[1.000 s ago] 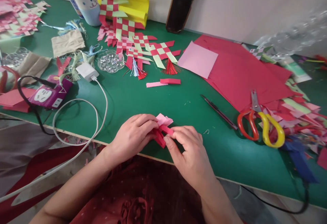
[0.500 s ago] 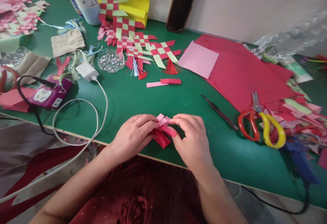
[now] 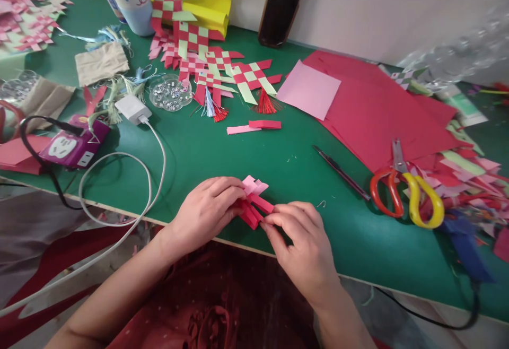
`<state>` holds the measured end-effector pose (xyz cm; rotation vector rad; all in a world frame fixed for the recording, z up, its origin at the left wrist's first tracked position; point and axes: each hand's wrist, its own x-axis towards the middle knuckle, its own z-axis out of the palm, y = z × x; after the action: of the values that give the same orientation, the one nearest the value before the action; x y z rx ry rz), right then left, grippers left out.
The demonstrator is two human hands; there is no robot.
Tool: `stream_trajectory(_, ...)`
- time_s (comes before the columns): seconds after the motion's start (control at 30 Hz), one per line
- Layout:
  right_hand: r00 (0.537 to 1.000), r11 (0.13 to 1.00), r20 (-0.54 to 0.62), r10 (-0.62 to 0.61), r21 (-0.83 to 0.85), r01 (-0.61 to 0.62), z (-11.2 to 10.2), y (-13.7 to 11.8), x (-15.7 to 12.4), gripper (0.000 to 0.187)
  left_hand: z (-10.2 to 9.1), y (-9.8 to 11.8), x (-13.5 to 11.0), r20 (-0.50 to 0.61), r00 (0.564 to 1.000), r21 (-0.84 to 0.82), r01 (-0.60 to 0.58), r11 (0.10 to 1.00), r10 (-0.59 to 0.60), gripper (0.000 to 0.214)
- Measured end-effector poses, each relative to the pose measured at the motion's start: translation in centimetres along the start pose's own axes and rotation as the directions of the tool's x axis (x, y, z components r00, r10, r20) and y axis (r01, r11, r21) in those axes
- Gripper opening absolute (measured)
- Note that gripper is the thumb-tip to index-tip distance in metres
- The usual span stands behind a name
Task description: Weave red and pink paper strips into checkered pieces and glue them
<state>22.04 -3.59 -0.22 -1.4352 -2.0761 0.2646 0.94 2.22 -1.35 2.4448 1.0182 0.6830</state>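
Observation:
Interlaced red and pink paper strips [image 3: 251, 212] sit between my hands above the table's front edge. My left hand [image 3: 210, 203] is closed on their left side, its fingers hiding part of the weave. With thumb and fingertips, my right hand [image 3: 299, 232] pinches the lower right end of a red strip. The pink ends [image 3: 254, 185] point up and away from me. Farther back on the table lie a loose pink strip [image 3: 240, 130] and a red strip [image 3: 265, 124], overlapping.
Scissors [image 3: 403, 187] and a dark slim pen-like tool [image 3: 342, 173] lie to the right, by red paper sheets [image 3: 369, 110]. Woven paper fish [image 3: 252, 79] are at the back. A white cable [image 3: 150, 179] loops at left, near a purple power socket [image 3: 75, 142].
My right hand has moved down from the pink ends to the lower end of a red strip. My left hand keeps its hold.

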Motion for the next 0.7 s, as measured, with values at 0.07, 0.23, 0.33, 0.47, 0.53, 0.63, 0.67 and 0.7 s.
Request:
stream_trajectory(0.07, 1.000, 1.000, 0.015, -0.009, -0.006, 0.009, -0.2, -0.4, -0.1, 0.006, -0.1, 0.1, 0.1, 0.003, 1.000, 0.001, 0.002, 1.000, -0.002, 0.012)
stream_trajectory(0.23, 0.997, 0.993, -0.012, -0.076, -0.087, 0.074, -0.1, -1.4, -0.6, 0.012, -0.2, 0.3, 0.2, 0.001, 1.000, 0.007, 0.002, 1.000, -0.002, 0.011)
stream_trajectory(0.33, 0.991, 0.978, -0.060, -0.123, -0.175, 0.111, 0.3, -1.7, -0.9, 0.017, -0.2, 0.3, 0.2, -0.005, 1.000, 0.009, 0.002, 1.000, -0.002, 0.011)
stream_trajectory(0.47, 0.977, 0.960, 0.009, -0.215, -0.180, 0.213, 0.1, -1.6, -0.5, 0.018, -0.2, 0.2, 0.1, 0.000, 1.000, 0.012, 0.007, 1.000, -0.007, 0.012)
stream_trajectory(0.53, 0.971, 0.960, 0.040, -0.236, -0.147, 0.239, -0.2, -1.5, 0.0, 0.015, -0.2, 0.2, 0.1, -0.001, 1.000, 0.013, 0.004, 1.000, -0.004, 0.013)
stream_trajectory(0.63, 0.977, 0.972, 0.026, -0.214, -0.095, 0.215, -0.7, -1.3, 0.8, 0.012, -0.1, 0.2, 0.1, -0.010, 1.000, 0.009, -0.006, 1.000, 0.006, 0.013)
stream_trajectory(0.67, 0.981, 0.977, 0.014, -0.196, -0.079, 0.196, -0.8, -1.3, 1.0, 0.012, -0.1, 0.2, 0.1, -0.012, 1.000, 0.008, -0.008, 1.000, 0.008, 0.013)
stream_trajectory(0.7, 0.985, 0.982, 0.003, -0.175, -0.066, 0.175, -0.8, -1.2, 1.2, 0.012, -0.1, 0.2, 0.1, -0.012, 1.000, 0.007, -0.007, 1.000, 0.007, 0.013)
